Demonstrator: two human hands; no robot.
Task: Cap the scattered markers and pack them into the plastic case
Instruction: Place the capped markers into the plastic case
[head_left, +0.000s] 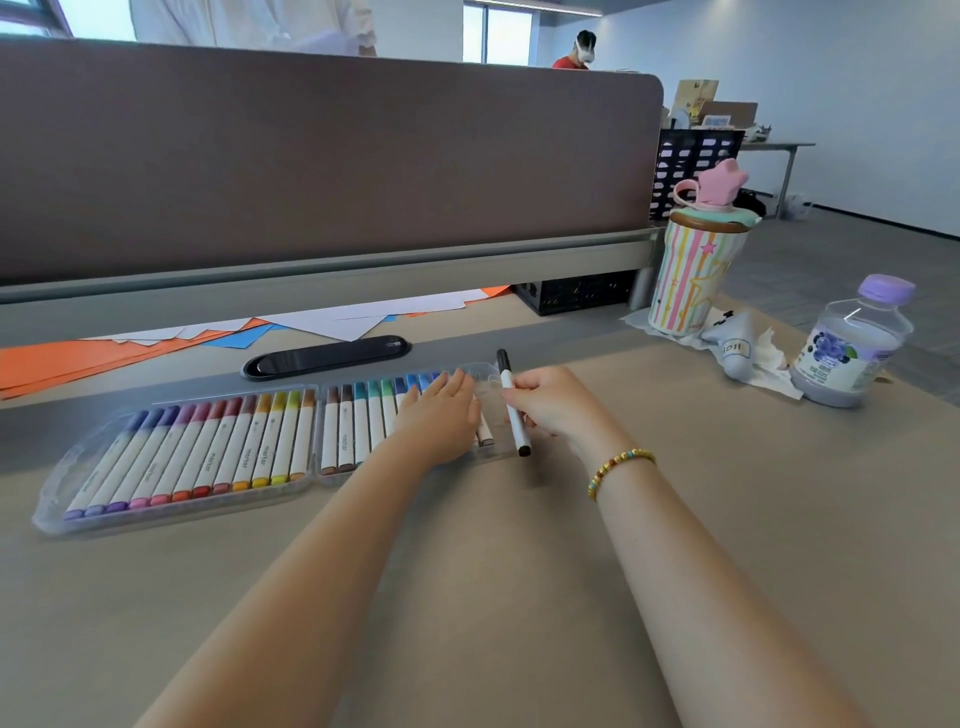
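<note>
- A beige counter (519, 571) carries one clear plastic marker case (52, 512), laid open flat in two halves side by side so its slots face up for loading.
- The case's left half holds twelve white-barrelled markers with coloured caps (208, 457), purple through orange, lined up cap-to-cap; the right half shows about eight more before an arm hides the rest, so its count cannot be fixed.
- The left hand (441, 415) lies flat, fingers straight, across the right-half markers, seemingly pressing the row aside to keep the end slot free.
- The right hand (550, 402), just beside it, pinches one white-barrelled marker with black caps (513, 405), held over the case's right end, apparently the last to go in.
- At the counter's far right stand one striped tumbler with a pink star lid (691, 280) and one purple-capped drink bottle (852, 343), well apart from the work.
</note>
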